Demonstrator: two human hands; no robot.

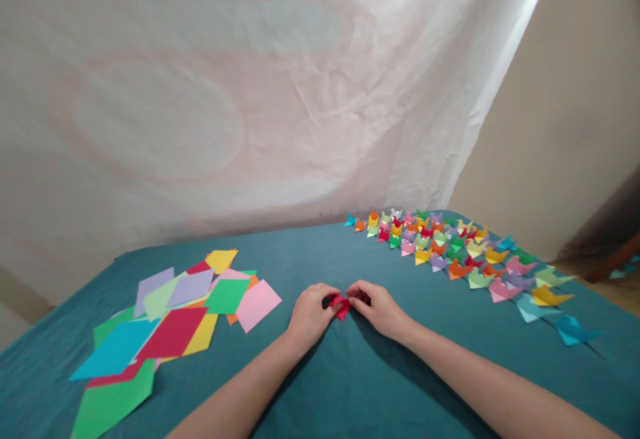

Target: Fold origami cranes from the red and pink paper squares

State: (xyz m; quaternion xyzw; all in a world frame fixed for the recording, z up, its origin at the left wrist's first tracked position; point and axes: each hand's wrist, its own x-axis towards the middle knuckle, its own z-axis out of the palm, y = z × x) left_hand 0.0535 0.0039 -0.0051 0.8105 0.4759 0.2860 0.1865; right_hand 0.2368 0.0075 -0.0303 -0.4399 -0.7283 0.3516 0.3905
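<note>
Currently, the person is working a small piece of red paper on the near middle of the green tabletop, taken here as the dial's centre. At about nine o'clock, the left hand is grasping the paper's side between thumb and fingers. At three o'clock, the right hand is bringing a curled thumb and forefinger to the paper's other edge; whether they are pinching it or merely touching it, one cannot tell.

The red piece is showing bent, folded faces but no clear bird outline, so it is probably sitting partway through its folding; which fold is in hand is staying unclear. From twelve o'clock round to just past three, many bird-shaped folded papers are standing in rows, presumably finished. Farther out at nine o'clock, flat coloured sheets are lying in an overlapping spread, showing no folds and seemingly making up the unworked share. A pale cloth is hanging beyond the far edge at twelve.
</note>
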